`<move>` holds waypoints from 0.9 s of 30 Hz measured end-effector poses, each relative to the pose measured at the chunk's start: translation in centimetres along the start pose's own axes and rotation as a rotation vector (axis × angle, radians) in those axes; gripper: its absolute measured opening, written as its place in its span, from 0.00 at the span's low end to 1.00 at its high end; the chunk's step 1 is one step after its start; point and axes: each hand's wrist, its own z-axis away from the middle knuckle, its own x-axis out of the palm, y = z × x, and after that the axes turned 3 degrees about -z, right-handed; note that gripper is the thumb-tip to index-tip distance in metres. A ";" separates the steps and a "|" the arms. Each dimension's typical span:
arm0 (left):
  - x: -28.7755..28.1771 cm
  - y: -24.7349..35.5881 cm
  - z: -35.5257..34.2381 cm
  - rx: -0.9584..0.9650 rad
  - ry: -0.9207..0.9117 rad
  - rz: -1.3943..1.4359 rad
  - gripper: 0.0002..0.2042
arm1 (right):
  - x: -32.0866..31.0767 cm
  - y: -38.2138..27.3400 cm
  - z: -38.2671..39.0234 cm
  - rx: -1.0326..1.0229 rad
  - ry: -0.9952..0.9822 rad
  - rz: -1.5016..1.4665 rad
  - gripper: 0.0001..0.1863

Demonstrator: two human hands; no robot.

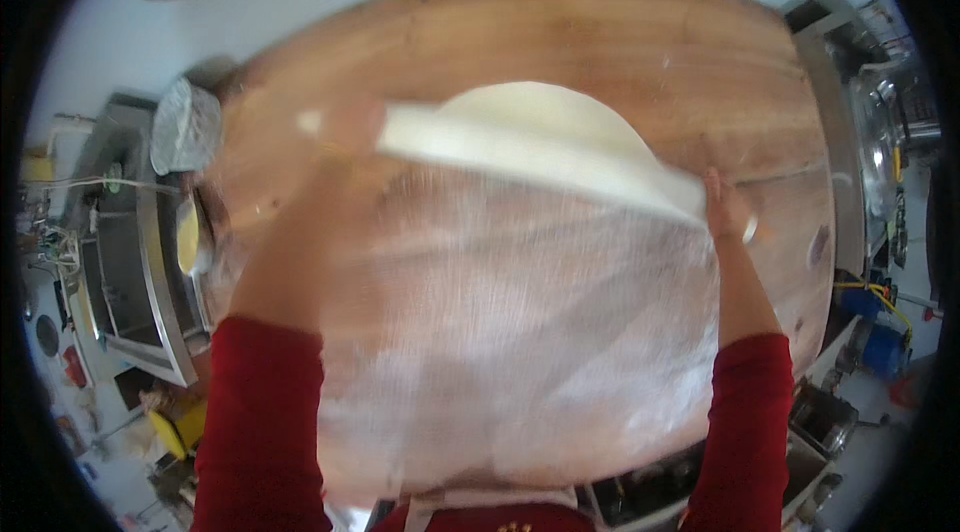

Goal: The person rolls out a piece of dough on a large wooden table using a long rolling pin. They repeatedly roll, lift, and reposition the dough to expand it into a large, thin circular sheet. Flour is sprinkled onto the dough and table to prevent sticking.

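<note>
A long pale rolling pin (309, 122) slants across the wooden work board, its left end farther from me than its right. Pale dough (450, 140) seems wrapped along much of its length. Behind it a rounded flat sheet of dough (545, 110) lies on the board. My left hand (352, 129), smeared by motion, is closed around the pin near its left end, and the tip sticks out beyond it. Near the other end my right hand (728, 207) grips the pin, fingers partly hidden by it.
White flour dusts the near part of the wooden board (600, 22). At its left edge stand a bag-lined container (187, 127) and a bowl with something yellow (188, 235). A metal sink (125, 277) is farther left. Metal vessels (878, 147) crowd the right side.
</note>
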 end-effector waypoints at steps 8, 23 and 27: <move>0.9 -1.9 10.0 0.006 -0.232 -0.115 0.11 | -1.3 2.5 13.8 -0.168 -0.279 0.539 0.20; -4.3 1.5 45.1 -0.072 0.157 0.171 0.19 | -5.2 -4.3 47.7 -0.038 0.076 0.047 0.21; -1.4 3.3 38.0 -0.322 0.098 0.106 0.16 | -3.8 -3.4 40.9 0.060 -0.041 0.105 0.21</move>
